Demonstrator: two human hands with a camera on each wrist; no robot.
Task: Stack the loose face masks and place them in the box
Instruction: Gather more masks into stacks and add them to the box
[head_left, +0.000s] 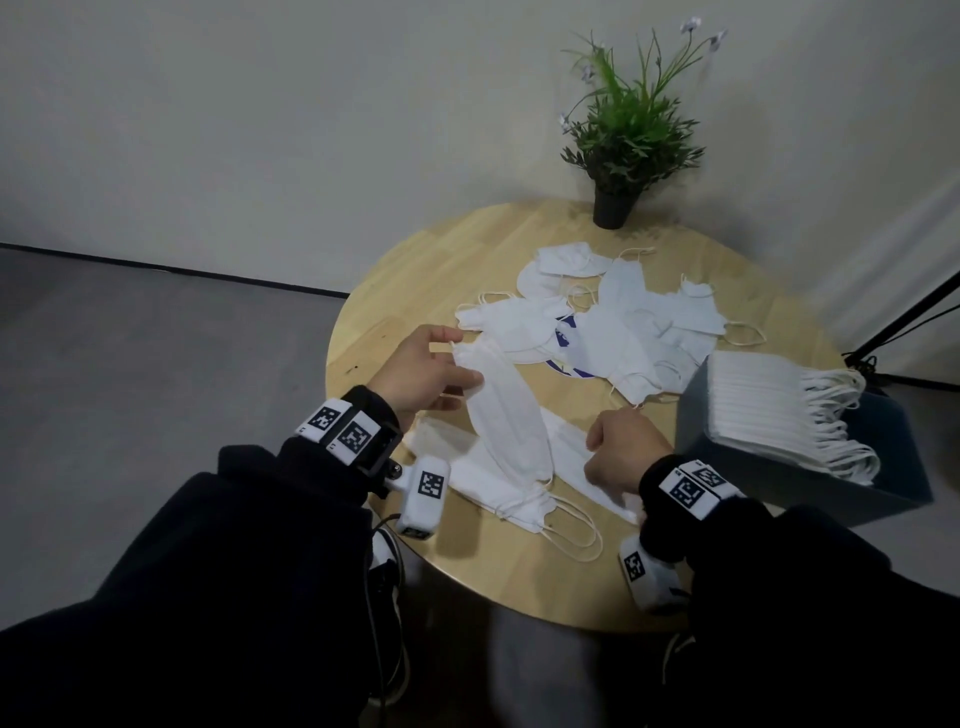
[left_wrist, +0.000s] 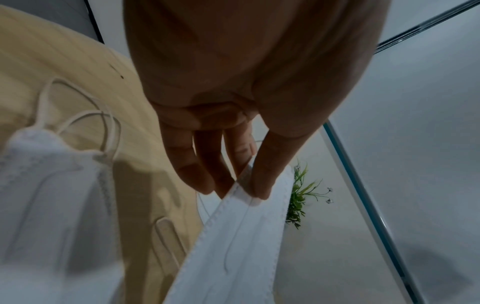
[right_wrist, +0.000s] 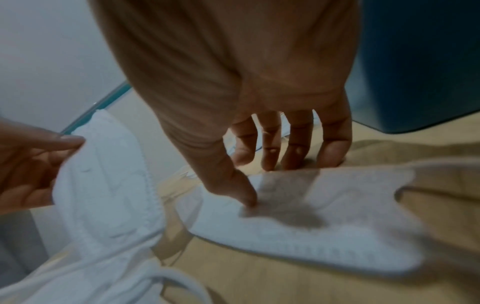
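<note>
My left hand (head_left: 431, 371) pinches the top end of a folded white mask (head_left: 506, 421) between thumb and fingers (left_wrist: 262, 181), so the mask (left_wrist: 233, 246) hangs tilted above the round wooden table (head_left: 410, 291). Under it lie a few flat masks (head_left: 493, 491) with ear loops trailing toward the front edge. My right hand (head_left: 621, 449) is on another flat mask (right_wrist: 311, 222): the thumb tip (right_wrist: 248, 200) presses on it and the fingertips (right_wrist: 270, 164) touch the table at its far edge. A grey-blue box (head_left: 753, 473) at the right holds a stack of masks (head_left: 779, 405).
Several loose masks (head_left: 623, 322) lie spread over the middle and back of the table. A potted plant (head_left: 623, 145) stands at the table's far edge by the wall. A black stand leg (head_left: 909, 322) slants behind the box. The box wall (right_wrist: 415, 61) is close to my right hand.
</note>
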